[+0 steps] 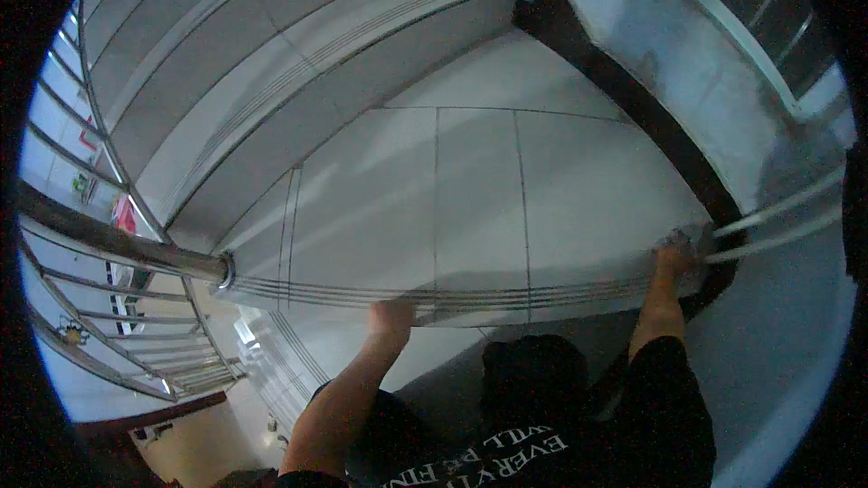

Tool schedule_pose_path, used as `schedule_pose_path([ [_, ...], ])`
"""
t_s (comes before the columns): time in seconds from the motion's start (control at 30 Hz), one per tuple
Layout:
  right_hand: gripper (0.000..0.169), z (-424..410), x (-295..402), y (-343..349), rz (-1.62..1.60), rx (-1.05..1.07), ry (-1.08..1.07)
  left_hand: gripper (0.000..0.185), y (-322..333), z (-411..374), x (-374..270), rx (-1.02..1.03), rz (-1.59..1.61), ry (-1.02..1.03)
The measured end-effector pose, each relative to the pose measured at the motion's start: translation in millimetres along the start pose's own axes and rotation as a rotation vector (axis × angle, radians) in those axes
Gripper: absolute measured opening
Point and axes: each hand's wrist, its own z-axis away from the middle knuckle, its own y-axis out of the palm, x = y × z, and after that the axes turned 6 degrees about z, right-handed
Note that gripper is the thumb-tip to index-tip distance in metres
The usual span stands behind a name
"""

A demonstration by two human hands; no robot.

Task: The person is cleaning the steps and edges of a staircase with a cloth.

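A tiled stair landing [475, 203] lies before me, with grooved lines along its near edge. My left hand [391, 320] is closed at that edge, near its middle; whether anything is inside the fingers is hidden. My right hand [675, 251] is at the landing's right end, beside the dark skirting [722, 217]. It seems to be on something greyish and crumpled, too blurred to name.
Curved tiled steps [339, 68] rise at the upper left. A metal stair railing [122, 244] runs along the left side, with a lower floor visible beyond. At the right stands a pale wall [685, 61]; two light-coloured bars [780, 213] meet the skirting.
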Motion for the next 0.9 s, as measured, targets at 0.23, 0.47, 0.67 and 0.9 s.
schedule_pose_path([
  [0.23,0.053,-21.7,239.3,26.2,-0.024,-0.041,-0.358,0.015,34.8,-17.6,3.0,-0.04,0.262,-0.099],
  [0.47,0.043,172.0,491.9,-143.0,-0.621,0.37,-0.949,0.025,-1.1,-3.7,-2.8,0.075,0.178,-0.08],
  [0.67,0.052,300.2,472.8,-219.1,-0.89,0.24,-1.45,0.035,16.3,-5.5,-2.6,-0.191,0.182,-0.008],
  [0.9,0.049,209.6,451.7,-157.9,-0.51,0.101,-1.368,0.037,26.2,2.8,15.0,-0.38,0.084,0.219],
])
